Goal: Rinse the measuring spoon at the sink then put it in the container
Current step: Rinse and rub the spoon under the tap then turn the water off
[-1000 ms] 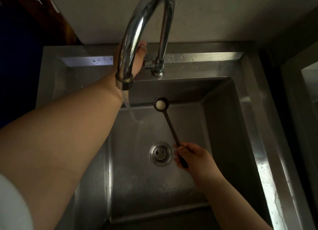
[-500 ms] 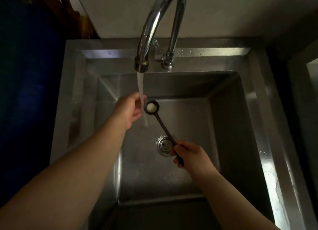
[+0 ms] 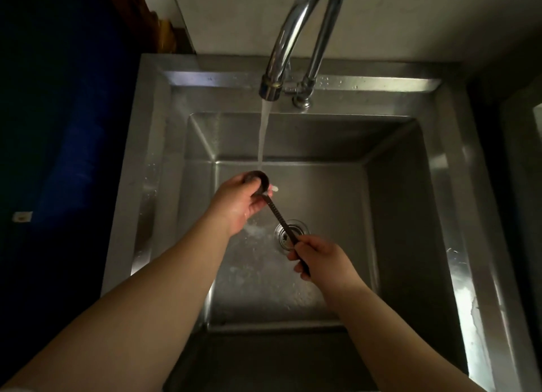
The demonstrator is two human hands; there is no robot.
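Gripping the dark long-handled measuring spoon by its end, the right hand is tilting it; the left hand, beside the bowl 0.5 seconds ago, is now cupping it under the tap's stream.

The square brushed stainless-steel sink is showing a dull satin sheen, streaked and wet with droplets along its rim. The curved chrome faucet above it is gleaming mirror-glossy. The dark long-handled measuring spoon is looking matt, with a ridged texture running along its handle.
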